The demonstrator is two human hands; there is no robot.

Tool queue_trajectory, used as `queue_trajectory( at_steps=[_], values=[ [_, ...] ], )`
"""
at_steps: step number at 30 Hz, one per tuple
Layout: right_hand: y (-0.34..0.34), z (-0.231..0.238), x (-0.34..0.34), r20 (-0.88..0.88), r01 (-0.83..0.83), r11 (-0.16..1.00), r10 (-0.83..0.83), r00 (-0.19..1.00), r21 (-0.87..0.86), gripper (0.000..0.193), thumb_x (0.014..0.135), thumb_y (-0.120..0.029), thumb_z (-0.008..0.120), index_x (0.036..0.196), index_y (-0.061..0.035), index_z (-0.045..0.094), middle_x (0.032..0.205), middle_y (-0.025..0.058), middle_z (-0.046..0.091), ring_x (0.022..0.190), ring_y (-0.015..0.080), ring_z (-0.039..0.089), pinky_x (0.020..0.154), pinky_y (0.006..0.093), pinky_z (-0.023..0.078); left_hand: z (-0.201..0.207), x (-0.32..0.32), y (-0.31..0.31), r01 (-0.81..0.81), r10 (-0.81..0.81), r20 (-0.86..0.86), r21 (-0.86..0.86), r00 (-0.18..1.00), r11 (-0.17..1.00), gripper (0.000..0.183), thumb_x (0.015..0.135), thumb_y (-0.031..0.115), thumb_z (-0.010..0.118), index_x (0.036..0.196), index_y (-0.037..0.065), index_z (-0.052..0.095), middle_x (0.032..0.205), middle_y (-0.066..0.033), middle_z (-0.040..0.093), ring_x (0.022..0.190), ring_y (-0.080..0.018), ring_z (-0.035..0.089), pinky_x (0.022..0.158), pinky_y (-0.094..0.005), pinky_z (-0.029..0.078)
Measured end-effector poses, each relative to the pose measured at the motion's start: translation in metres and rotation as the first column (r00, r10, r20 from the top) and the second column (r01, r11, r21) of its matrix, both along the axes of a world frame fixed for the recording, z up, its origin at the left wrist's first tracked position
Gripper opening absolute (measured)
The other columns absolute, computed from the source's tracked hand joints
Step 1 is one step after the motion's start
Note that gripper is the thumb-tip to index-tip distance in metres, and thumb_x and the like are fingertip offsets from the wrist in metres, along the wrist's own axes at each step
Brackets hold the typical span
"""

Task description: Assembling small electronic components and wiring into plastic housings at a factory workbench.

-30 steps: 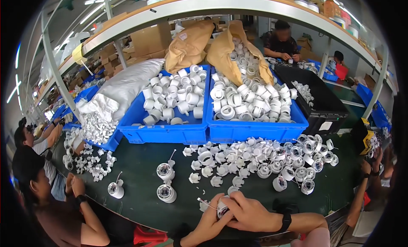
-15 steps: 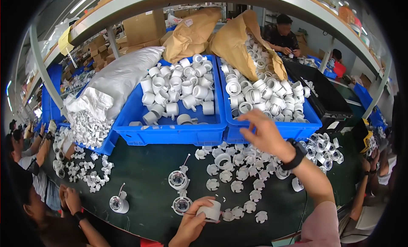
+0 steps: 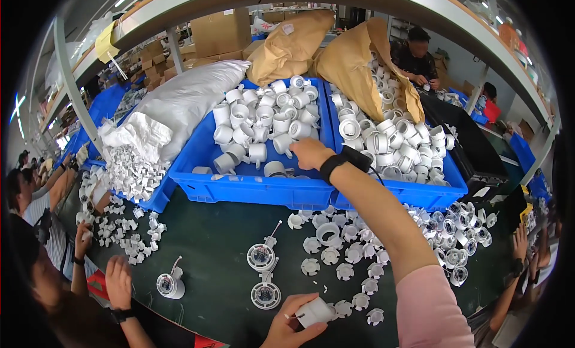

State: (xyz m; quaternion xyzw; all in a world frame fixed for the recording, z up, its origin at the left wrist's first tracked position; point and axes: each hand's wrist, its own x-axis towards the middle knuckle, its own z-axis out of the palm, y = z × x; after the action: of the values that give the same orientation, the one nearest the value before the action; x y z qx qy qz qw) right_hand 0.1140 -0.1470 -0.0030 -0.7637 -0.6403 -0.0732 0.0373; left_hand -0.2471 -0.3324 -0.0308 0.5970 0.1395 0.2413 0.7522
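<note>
My left hand [image 3: 294, 324] is closed around a white cylindrical plastic housing [image 3: 316, 312], tilted low over the front of the table. A thin lead shows at its near end. Over the right part of the left blue bin [image 3: 257, 191], my right hand [image 3: 312, 154] has its fingers drawn together at a white cup-shaped housing [image 3: 283, 142]. The fingertips are partly hidden. Two round assemblies with circuit boards, one upper [image 3: 262, 256] and one lower [image 3: 265, 295], lie on the table left of my left hand. Another white assembly [image 3: 170, 286] with a lead stands farther left.
White notched discs [image 3: 310, 266] are spread on the dark green table [image 3: 209, 240]. A right blue bin [image 3: 431, 195] holds more housings beside a brown paper bag [image 3: 353, 63]. Small white clips [image 3: 135, 174] spill from a sack. Clear-fronted parts [image 3: 458, 234] lie right; co-workers sit on both sides.
My right hand has moved left from the right bin's front to the left bin, its fingers now together. The housing in my left hand has tipped and shifted slightly right. The view has shifted.
</note>
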Motion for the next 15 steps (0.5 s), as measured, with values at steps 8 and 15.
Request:
queue_trajectory(
  at_steps=[8, 15],
  values=[
    [0.031, -0.040, -0.001, 0.315, 0.293, 0.943, -0.233, 0.920, -0.158, 0.025, 0.084, -0.016, 0.057, 0.105, -0.0129, 0.071, 0.111, 0.0099, 0.067, 0.107, 0.0285, 0.060, 0.090, 0.0417, 0.043, -0.008, -0.014, -0.001, -0.102, 0.061, -0.131, -0.333, 0.990, 0.937, 0.030, 0.093, 0.017, 0.049, 0.119, 0.001, 0.049, 0.106, -0.0084, 0.056, 0.096, -0.0150, 0.056, 0.084, -0.0265, 0.045],
    [-0.004, 0.037, -0.020, -0.152, 0.084, 0.996, -0.084, 0.985, -0.006, 0.062, 0.066, -0.033, 0.073, 0.115, -0.0045, 0.049, 0.096, 0.0206, 0.066, 0.092, 0.0379, 0.063, 0.080, 0.0443, 0.049, -0.031, -0.030, 0.008, -0.137, 0.130, -0.042, -0.342, 0.991, 0.930, 0.043, 0.089, 0.017, 0.057, 0.126, 0.001, 0.044, 0.117, -0.0118, 0.053, 0.099, -0.0192, 0.058, 0.087, -0.0321, 0.047]
  ],
)
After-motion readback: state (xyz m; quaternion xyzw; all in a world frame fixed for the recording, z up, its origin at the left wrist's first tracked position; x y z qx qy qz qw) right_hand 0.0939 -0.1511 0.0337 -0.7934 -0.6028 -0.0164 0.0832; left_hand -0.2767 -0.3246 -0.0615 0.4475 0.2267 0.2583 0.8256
